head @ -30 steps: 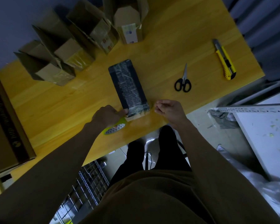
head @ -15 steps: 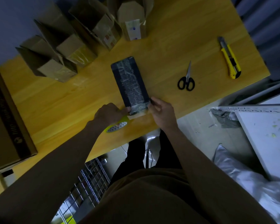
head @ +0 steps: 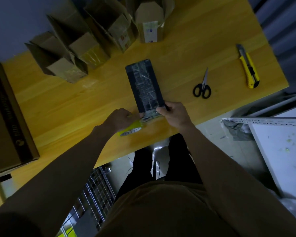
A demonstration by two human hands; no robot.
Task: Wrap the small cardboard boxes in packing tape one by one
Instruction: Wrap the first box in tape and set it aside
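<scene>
Dark flat box (head: 144, 86), glossy crinkled tape, right grip (head: 173, 115) pinching near corner, left grip (head: 121, 119) holding dispenser (head: 132, 130)

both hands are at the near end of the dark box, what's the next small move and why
Probably cut the tape at that end. The left hand holds a yellow-green tape cutter against the near edge of the dark tape-covered box, where clear tape is bunched, while the right hand grips the near right corner, steadying it.

Dimly lit room. Yellow wooden tabletop (head: 203, 28) set against a grey wall (head: 15, 17); pale glossy floor (head: 210, 132) below, white panel (head: 280, 151) at right, wire rack (head: 96, 190) beneath.
</scene>
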